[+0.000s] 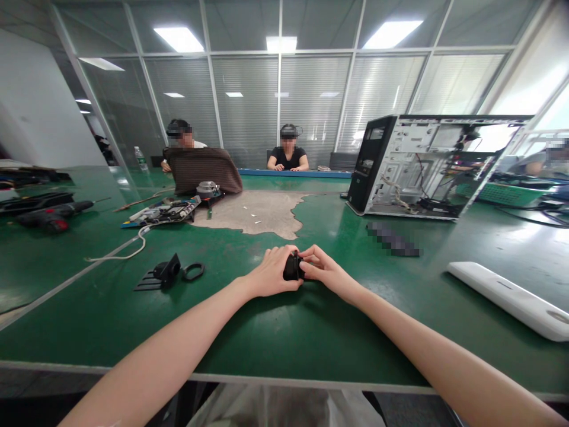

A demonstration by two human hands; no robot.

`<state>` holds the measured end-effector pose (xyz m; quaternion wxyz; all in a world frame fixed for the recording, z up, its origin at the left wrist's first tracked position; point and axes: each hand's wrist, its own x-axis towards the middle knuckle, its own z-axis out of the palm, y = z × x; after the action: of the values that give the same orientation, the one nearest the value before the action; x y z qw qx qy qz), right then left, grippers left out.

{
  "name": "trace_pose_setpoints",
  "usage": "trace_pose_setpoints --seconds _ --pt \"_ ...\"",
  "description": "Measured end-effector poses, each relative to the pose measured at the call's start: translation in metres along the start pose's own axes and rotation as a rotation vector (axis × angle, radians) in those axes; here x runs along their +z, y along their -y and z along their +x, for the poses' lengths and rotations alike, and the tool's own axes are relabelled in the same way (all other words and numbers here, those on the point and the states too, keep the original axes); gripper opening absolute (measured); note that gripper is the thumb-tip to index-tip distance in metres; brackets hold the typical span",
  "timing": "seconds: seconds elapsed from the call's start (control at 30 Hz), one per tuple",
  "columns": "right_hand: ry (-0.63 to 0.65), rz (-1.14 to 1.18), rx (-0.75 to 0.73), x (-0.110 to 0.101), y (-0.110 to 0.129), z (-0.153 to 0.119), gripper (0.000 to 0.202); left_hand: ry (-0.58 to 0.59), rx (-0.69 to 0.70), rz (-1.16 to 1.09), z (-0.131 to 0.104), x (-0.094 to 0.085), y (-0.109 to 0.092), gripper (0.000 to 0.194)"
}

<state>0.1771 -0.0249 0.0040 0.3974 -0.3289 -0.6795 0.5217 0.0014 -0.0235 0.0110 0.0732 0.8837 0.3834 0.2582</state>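
Both hands meet over the middle of the green table, around a small black plastic part [292,267] whose exact kind I cannot make out. My left hand [272,273] wraps round it from the left. From the right, the thumb and fingers of my right hand [323,267] pinch its other side. To the left lie a black bracket-like piece with long prongs [164,273] and a black ring [194,272], apart from my hands.
An opened computer case [404,169] stands at the back right. A white bar-shaped device [507,299] lies at right. Circuit boards [164,212], a white cable [128,256] and a power drill [56,218] are on the left. Two people sit across the table; another is at far right.
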Motion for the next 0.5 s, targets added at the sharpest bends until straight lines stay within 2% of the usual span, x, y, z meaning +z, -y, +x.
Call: trace_pose_setpoints --seconds 0.27,0.43,0.5 --pt "-0.02 -0.063 0.036 -0.0011 -0.0048 0.0033 0.028 0.006 -0.013 -0.006 0.0003 -0.0001 -0.0007 0.051" --pt "0.025 -0.139 -0.124 -0.0023 -0.0012 -0.0015 0.024 0.01 -0.023 -0.013 0.0008 0.0 -0.0005 0.051" --pt "-0.035 -0.203 -0.157 -0.0062 -0.0014 -0.0024 0.025 0.011 -0.034 -0.017 0.0007 0.0003 0.0004 0.051"
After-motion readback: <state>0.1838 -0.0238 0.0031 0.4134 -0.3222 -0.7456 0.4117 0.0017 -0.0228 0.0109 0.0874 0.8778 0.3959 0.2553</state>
